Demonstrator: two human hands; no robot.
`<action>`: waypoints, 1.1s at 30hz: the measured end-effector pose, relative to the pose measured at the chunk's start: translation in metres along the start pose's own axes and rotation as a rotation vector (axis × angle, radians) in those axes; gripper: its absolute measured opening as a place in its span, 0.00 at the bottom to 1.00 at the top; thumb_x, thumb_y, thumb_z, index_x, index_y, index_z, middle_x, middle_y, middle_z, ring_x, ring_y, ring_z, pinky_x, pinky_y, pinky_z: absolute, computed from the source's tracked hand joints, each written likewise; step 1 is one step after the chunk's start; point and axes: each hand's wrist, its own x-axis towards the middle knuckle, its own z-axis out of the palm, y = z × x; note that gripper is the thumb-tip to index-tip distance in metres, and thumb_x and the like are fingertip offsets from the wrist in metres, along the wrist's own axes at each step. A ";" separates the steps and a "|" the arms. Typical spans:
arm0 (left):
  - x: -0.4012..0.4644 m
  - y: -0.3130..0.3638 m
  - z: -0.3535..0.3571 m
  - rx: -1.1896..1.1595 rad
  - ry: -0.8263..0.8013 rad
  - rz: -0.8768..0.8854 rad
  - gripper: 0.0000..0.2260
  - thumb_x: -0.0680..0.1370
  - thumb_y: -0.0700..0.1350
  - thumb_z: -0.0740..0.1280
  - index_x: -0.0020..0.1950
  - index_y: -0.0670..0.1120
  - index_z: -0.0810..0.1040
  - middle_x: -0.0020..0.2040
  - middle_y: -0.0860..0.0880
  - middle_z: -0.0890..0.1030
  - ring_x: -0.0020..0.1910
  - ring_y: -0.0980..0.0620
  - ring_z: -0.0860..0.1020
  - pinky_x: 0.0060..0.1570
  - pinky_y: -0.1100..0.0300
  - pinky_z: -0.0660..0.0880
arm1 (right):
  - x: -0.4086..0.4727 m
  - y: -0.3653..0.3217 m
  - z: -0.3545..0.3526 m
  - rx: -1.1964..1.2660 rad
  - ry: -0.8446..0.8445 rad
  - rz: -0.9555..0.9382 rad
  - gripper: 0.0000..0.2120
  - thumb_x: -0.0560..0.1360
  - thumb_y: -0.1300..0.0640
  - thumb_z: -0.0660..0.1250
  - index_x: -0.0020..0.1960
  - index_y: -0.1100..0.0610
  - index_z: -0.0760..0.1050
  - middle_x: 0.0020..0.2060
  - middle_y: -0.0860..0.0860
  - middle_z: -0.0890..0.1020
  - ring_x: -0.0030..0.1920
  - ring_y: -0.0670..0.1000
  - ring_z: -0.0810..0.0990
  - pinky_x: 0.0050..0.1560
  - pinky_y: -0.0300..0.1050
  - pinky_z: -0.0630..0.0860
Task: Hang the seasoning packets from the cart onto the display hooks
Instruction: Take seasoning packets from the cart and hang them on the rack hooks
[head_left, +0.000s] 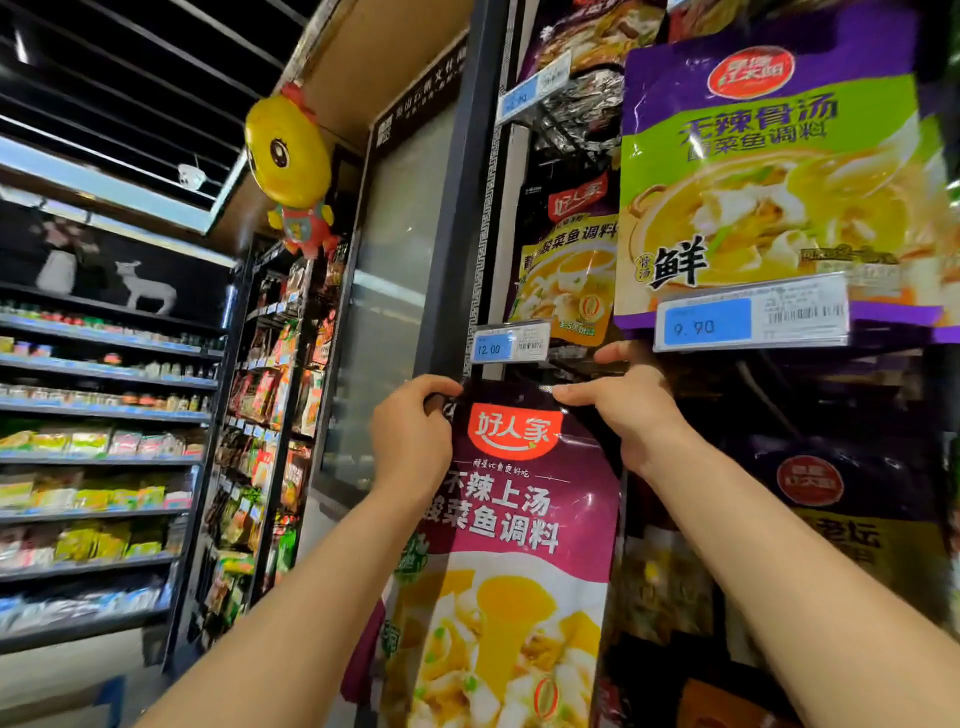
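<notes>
A purple seasoning packet with a red logo and a yellow soup picture hangs upright in front of the display. My left hand pinches its top left corner. My right hand pinches its top right corner. The packet's top edge sits just below the blue 12.00 price tag, whose hook is hidden behind it. Whether the packet is on the hook cannot be told. The cart is out of view.
A green and purple packet hangs upper right above a 9.90 tag. Dark packets hang at right, a yellow-black one above centre. A black pillar stands left of the display; stocked shelves line the aisle.
</notes>
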 end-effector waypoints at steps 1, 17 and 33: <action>0.003 -0.001 0.001 0.060 -0.004 0.050 0.15 0.78 0.33 0.59 0.58 0.46 0.80 0.57 0.48 0.80 0.51 0.57 0.72 0.41 0.71 0.67 | 0.007 0.002 0.002 0.009 0.018 0.001 0.23 0.63 0.65 0.78 0.45 0.49 0.67 0.54 0.55 0.76 0.54 0.58 0.78 0.53 0.58 0.78; 0.021 -0.021 0.008 0.440 -0.019 0.557 0.20 0.71 0.30 0.64 0.62 0.36 0.78 0.49 0.36 0.78 0.43 0.35 0.79 0.38 0.50 0.77 | 0.035 0.030 0.020 -0.005 0.049 -0.344 0.15 0.66 0.68 0.74 0.35 0.52 0.73 0.32 0.48 0.78 0.35 0.45 0.77 0.44 0.46 0.76; 0.016 -0.027 0.029 0.183 -0.078 0.275 0.17 0.81 0.47 0.60 0.68 0.43 0.69 0.53 0.53 0.70 0.55 0.47 0.75 0.43 0.72 0.66 | 0.038 0.014 0.020 0.290 -0.031 -0.101 0.14 0.67 0.70 0.72 0.34 0.55 0.72 0.34 0.53 0.80 0.33 0.50 0.81 0.30 0.41 0.79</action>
